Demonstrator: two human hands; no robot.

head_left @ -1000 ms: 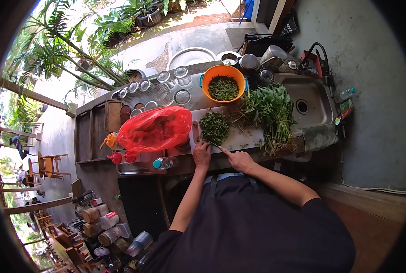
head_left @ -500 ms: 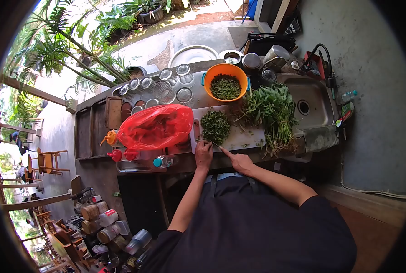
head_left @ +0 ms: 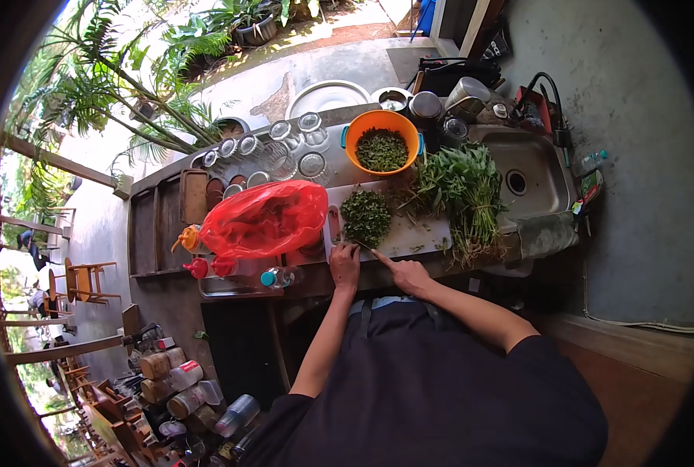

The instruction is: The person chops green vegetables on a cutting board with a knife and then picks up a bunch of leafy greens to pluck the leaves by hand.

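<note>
Nearest, at the near edge of the cutting board (head_left: 413, 233), the left hand (head_left: 345, 263) rests with its fingers bunched together against the heap of chopped greens (head_left: 365, 216). The right hand (head_left: 409, 274) is closed around a knife (head_left: 369, 250), whose blade slants from that hand toward the left fingertips. Left of the board lies a red bag (head_left: 265, 218), right of it a bunch of leafy stalks (head_left: 465, 191). Beyond the board, an orange colander (head_left: 352, 128) holds more chopped greens.

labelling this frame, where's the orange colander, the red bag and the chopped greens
orange colander (head_left: 355, 156), head view, left rim
red bag (head_left: 265, 218), head view, its middle
chopped greens (head_left: 365, 216), head view, pile centre
</note>
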